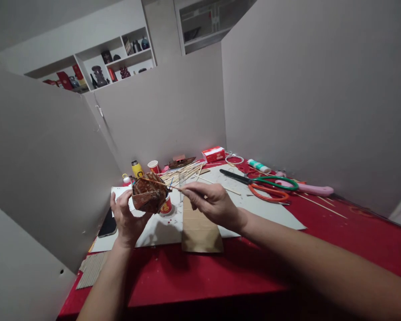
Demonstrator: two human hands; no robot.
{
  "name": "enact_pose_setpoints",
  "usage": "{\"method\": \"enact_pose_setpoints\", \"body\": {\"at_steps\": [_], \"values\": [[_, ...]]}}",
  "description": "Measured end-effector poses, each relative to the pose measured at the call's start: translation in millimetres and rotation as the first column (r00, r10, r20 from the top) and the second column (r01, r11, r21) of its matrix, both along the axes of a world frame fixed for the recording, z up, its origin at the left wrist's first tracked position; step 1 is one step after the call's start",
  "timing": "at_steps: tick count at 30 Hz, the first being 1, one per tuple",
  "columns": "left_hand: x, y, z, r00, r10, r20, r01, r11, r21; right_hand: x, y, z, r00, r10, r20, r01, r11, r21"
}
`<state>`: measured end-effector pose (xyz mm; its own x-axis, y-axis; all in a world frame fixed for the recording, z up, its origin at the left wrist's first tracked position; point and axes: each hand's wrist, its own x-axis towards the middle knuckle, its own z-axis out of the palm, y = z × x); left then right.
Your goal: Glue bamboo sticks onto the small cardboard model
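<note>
My left hand (126,215) is closed around a small brown painted model piece (149,194), holding it up above the table. My right hand (211,203) pinches a thin wooden stick (165,184), and the stick's tip rests on the top of the brown piece. Just behind the piece stands a red paper cup (166,207) on a white sheet (263,209).
A brown cardboard strip (200,232) lies on the red tablecloth (220,276). A bundle of bamboo skewers (183,173), large scissors (263,185), a yellow bottle (137,169), a red box (214,154), a phone (108,224) and a boat model (181,161) lie around. Grey partitions enclose three sides.
</note>
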<state>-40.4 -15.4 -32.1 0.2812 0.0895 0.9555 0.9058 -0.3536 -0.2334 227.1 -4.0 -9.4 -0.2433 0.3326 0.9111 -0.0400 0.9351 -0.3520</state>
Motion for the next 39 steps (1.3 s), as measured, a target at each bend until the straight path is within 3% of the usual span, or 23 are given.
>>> {"method": "enact_pose_setpoints", "body": {"at_steps": [17, 22, 26, 30, 34, 39], "values": [[-1, 2, -1.9, 0.999, 0.046, 0.001, -0.046, 0.999, 0.018, -4, -4, -14.9, 0.986, -0.129, 0.108, 0.130, 0.992, 0.003], [-1, 2, -1.9, 0.999, 0.037, 0.008, -0.037, 0.999, 0.008, -8, -5, -17.0, 0.987, -0.084, 0.139, 0.079, 0.996, 0.041], [-1, 2, -1.3, 0.999, 0.037, 0.020, -0.037, 0.999, 0.008, -9, -5, -17.2, 0.987, -0.125, 0.104, 0.131, 0.989, -0.060], [-2, 2, -0.8, 0.999, 0.040, 0.014, -0.040, 0.999, 0.007, -8, -6, -17.6, 0.986, -0.084, 0.146, 0.086, 0.996, -0.006], [-2, 2, -0.6, 0.999, 0.039, 0.008, -0.039, 0.999, 0.008, -7, -8, -16.9, 0.980, -0.146, 0.134, 0.159, 0.983, -0.087], [-2, 2, -1.1, 0.999, 0.044, 0.025, -0.044, 0.999, -0.004, -9, -11, -14.4, 0.986, -0.107, 0.125, 0.112, 0.993, -0.035]]}}
